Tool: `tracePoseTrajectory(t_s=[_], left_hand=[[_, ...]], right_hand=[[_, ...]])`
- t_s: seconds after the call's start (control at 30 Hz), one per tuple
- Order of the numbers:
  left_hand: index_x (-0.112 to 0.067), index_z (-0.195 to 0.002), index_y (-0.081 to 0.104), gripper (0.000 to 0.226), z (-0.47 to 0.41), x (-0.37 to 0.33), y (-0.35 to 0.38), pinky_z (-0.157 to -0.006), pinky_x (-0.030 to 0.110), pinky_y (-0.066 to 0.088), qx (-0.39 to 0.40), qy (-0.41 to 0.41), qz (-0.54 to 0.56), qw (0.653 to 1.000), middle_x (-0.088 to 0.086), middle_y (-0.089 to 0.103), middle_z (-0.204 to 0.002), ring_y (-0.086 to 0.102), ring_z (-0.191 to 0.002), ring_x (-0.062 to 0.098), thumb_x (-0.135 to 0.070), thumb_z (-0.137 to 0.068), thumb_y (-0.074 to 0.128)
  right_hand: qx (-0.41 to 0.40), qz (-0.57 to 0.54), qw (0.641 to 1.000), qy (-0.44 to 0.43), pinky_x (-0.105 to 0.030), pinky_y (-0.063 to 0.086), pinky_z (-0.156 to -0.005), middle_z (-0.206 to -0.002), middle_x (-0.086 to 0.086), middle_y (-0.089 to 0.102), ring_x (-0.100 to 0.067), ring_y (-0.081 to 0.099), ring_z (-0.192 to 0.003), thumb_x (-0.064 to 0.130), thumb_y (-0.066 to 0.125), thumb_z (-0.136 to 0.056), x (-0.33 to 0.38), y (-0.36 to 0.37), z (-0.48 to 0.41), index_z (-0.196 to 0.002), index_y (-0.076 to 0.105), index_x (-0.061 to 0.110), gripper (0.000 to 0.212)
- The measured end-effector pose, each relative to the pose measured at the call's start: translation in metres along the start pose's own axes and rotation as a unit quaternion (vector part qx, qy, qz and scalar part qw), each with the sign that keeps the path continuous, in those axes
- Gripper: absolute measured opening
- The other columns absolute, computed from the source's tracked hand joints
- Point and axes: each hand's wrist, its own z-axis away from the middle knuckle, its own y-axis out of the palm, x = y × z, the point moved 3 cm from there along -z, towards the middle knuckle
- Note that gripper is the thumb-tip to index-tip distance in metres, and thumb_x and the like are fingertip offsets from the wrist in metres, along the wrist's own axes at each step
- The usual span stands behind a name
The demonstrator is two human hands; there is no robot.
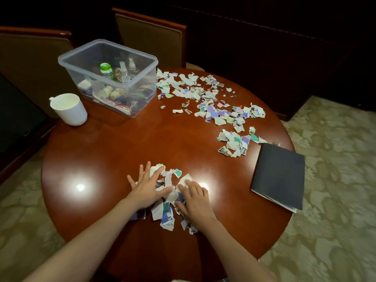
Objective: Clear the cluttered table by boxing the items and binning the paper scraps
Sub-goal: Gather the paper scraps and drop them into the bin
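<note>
Scraps were the step in hand, since the box (79, 48) at the far left of the table (122, 149) already held the small items. The left hand (146, 188) and right hand (195, 198) lay flat, fingers straight, pressing on a heap of paper scraps (166, 212) at the near edge. More scattered scraps (203, 94) lay well apart, beyond. Next, the heap probably needed cupping between both palms; no bin showed. The bottle label (106, 73) was too small to read.

Left hand (147, 190) splayed, right hand (195, 200) palm-down
</note>
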Motion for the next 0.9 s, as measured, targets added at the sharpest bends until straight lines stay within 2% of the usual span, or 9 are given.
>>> tracePoseTrajectory(t_s=[0.07,0.1,0.23,0.33,0.43,0.53,0.6,0.73,0.9], left_hand=[[-0.039,-0.148,0.001,0.113,-0.005,-0.006,0.0,-0.107,0.059,-0.018,0.021,0.039,0.008,0.999,0.002,-0.024,-0.155,-0.026,-0.141,0.026,-0.096,-0.051,0.018],[-0.039,-0.148,0.0,0.124,-0.006,-0.01,0.002,-0.107,0.056,-0.019,0.031,0.059,0.007,0.998,0.0,-0.024,-0.155,-0.026,-0.141,0.025,-0.1,-0.041,0.012],[-0.035,-0.149,-0.002,0.136,-0.004,-0.031,0.014,-0.108,0.051,-0.02,0.064,0.15,-0.064,0.985,-0.003,-0.024,-0.155,-0.026,-0.142,0.021,-0.1,-0.033,0.024],[-0.03,-0.149,0.008,0.103,-0.002,-0.043,0.028,-0.112,0.049,-0.016,0.009,0.133,-0.061,0.989,-0.005,-0.013,-0.157,-0.018,-0.145,0.02,-0.077,-0.068,0.05],[-0.026,-0.143,0.028,0.061,-0.004,-0.052,0.032,-0.116,0.041,0.002,-0.078,0.118,-0.055,0.988,-0.001,0.013,-0.154,0.005,-0.145,0.02,-0.05,-0.09,0.048],[-0.019,-0.125,0.051,0.04,-0.009,-0.059,0.029,-0.097,0.036,0.031,-0.138,0.144,-0.041,0.979,0.004,0.043,-0.131,0.038,-0.124,0.026,-0.041,-0.092,0.05],[-0.014,-0.112,0.059,0.032,-0.014,-0.064,0.029,-0.079,0.035,0.036,-0.167,0.164,-0.045,0.971,0.007,0.055,-0.113,0.051,-0.102,0.028,-0.037,-0.09,0.055],[-0.017,-0.114,0.047,0.026,-0.017,-0.068,0.028,-0.076,0.025,0.033,-0.116,0.176,-0.099,0.973,-0.001,0.053,-0.108,0.052,-0.097,0.017,-0.036,-0.098,0.036],[-0.01,-0.104,0.052,0.028,-0.016,-0.07,0.015,-0.06,0.022,0.039,-0.13,0.205,-0.05,0.969,-0.001,0.052,-0.085,0.052,-0.073,0.014,-0.034,-0.098,0.04]], right_hand=[[-0.007,-0.011,1.0,-0.014,-0.023,0.054,-0.074,-0.102,0.008,0.066,-0.011,0.066,-0.09,0.05,0.046,-0.08,0.004,-0.005,-0.002,-0.103,0.046,0.03,0.03],[-0.01,-0.013,1.0,-0.021,-0.02,0.052,-0.072,-0.101,0.007,0.065,-0.01,0.064,-0.087,0.045,0.058,-0.074,0.004,-0.008,-0.002,-0.102,0.045,0.029,0.035],[0.067,-0.027,0.996,-0.047,-0.03,0.041,-0.088,-0.131,-0.009,0.044,-0.025,0.048,-0.11,0.018,0.071,-0.076,-0.004,-0.008,-0.018,-0.128,0.044,0.009,0.059],[0.076,-0.005,0.996,-0.04,-0.036,0.047,-0.081,-0.131,-0.01,0.041,-0.03,0.055,-0.107,0.011,0.064,-0.081,-0.008,-0.018,-0.026,-0.131,0.037,0.007,0.057],[0.059,-0.006,0.998,-0.022,-0.037,0.042,-0.072,-0.126,-0.011,0.045,-0.033,0.058,-0.103,0.01,0.049,-0.092,-0.016,-0.024,-0.023,-0.129,0.038,0.006,0.039],[0.006,-0.025,0.999,0.025,-0.033,0.03,-0.063,-0.119,-0.011,0.05,-0.036,0.06,-0.093,0.016,0.037,-0.099,-0.026,-0.032,-0.019,-0.122,0.041,0.005,0.026],[-0.016,-0.052,0.996,0.068,-0.033,0.03,-0.062,-0.113,-0.012,0.053,-0.037,0.06,-0.087,0.022,0.03,-0.102,-0.033,-0.034,-0.016,-0.118,0.042,0.004,0.027],[-0.042,-0.086,0.988,0.125,-0.032,0.031,-0.062,-0.105,-0.014,0.057,-0.036,0.059,-0.084,0.023,0.027,-0.103,-0.049,-0.035,-0.013,-0.113,0.043,0.004,0.027],[-0.061,-0.134,0.975,0.167,-0.031,0.03,-0.063,-0.101,-0.016,0.06,-0.037,0.059,-0.087,0.026,0.025,-0.103,-0.058,-0.044,-0.01,-0.111,0.045,0.005,0.03]])
